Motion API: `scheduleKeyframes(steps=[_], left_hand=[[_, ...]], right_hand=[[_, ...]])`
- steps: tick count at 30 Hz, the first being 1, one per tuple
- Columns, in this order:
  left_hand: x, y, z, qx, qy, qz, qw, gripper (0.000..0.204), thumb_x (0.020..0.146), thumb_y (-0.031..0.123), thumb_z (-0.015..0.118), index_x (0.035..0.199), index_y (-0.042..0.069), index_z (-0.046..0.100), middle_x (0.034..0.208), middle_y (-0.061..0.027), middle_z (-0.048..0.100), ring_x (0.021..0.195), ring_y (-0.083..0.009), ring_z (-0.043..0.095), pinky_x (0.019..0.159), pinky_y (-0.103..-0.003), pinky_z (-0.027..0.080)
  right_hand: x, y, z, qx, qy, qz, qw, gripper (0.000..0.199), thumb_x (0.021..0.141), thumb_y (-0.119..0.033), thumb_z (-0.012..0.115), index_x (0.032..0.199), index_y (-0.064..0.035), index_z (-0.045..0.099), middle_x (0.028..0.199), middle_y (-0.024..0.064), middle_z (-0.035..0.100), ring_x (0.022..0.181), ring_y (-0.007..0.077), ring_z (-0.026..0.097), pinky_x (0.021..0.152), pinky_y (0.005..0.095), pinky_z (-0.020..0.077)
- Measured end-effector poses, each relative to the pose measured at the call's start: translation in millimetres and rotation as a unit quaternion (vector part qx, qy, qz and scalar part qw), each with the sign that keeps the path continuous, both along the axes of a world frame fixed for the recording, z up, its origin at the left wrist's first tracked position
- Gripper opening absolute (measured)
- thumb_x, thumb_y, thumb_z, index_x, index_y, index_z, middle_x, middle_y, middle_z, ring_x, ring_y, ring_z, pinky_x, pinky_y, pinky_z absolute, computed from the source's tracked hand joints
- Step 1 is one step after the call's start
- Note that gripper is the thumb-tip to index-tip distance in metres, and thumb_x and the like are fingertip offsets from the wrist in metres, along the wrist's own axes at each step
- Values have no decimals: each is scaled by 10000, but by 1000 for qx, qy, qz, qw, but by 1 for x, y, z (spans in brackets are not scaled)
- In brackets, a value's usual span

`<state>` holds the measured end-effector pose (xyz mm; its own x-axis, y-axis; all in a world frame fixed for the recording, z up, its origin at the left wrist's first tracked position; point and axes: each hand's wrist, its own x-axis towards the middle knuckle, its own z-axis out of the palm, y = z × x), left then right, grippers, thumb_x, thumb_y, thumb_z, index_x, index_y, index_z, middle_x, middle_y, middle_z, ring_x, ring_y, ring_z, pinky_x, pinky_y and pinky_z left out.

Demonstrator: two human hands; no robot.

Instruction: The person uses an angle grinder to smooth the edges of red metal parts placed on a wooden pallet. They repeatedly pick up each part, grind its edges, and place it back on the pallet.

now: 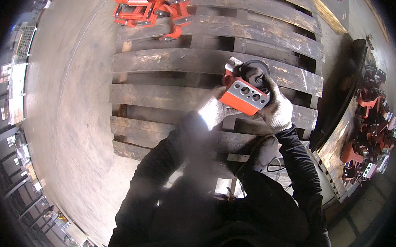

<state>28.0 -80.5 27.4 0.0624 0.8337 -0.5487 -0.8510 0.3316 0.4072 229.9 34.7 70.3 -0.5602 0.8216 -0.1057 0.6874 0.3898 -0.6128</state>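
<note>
Landmark is the wooden pallet (174, 62) I'm standing over, slats running across the view on a bare concrete floor (69, 108). Left of the pallet: just floor, with racking at the far rim, too warped to read. On the pallet's far left corner sits a heap of orange metal brackets (152, 7), loose and overlapping. Over the pallet's middle slats my left hand (214, 111), in a light glove and blurred, touches the lower left edge of the orange bracket (244, 95); I cannot tell whether its fingers are closed on it. The bracket is held up above the pallet's right half, with a grey face plate with holes turned towards me and a dark round part behind it. My right hand (275, 107), white knit glove, has its fingers wrapped round the bracket's right side. Right of the pallet, a second stack of orange parts (367, 132) lies on another wooden base.
</note>
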Motion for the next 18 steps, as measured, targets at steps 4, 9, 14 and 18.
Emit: scheduleKeyframes(steps=[4,9,14,18], left_hand=[[1,0,-11,54,19,-26,998,429,1051,340,522,1354,36,542,1299,-155,641,1130,-290,679,955,-453,597],[-5,3,-9,72,90,-27,993,428,1033,334,564,1326,23,560,1245,-149,668,1093,-274,694,952,-438,594],[-29,5,2,-13,126,15,992,321,1014,190,588,1284,18,577,1189,-130,669,1038,-231,688,890,-378,599],[-49,24,-13,-125,312,108,935,453,1018,278,563,1278,-74,447,1081,-202,650,952,-311,709,796,-440,621]], right_hand=[[10,-2,-22,56,43,46,996,868,715,-221,876,1489,-184,485,1150,182,728,1009,365,728,853,425,593],[21,1,-35,0,16,11,1000,899,699,-260,900,1492,-189,484,1156,182,729,1033,345,730,876,411,587],[36,4,-26,-73,34,-78,994,902,710,-270,916,1489,-148,477,1208,173,723,1074,279,726,927,378,569],[30,1,9,-151,142,-134,969,893,703,-220,913,1473,-98,479,1267,193,691,1121,248,696,981,373,545]])
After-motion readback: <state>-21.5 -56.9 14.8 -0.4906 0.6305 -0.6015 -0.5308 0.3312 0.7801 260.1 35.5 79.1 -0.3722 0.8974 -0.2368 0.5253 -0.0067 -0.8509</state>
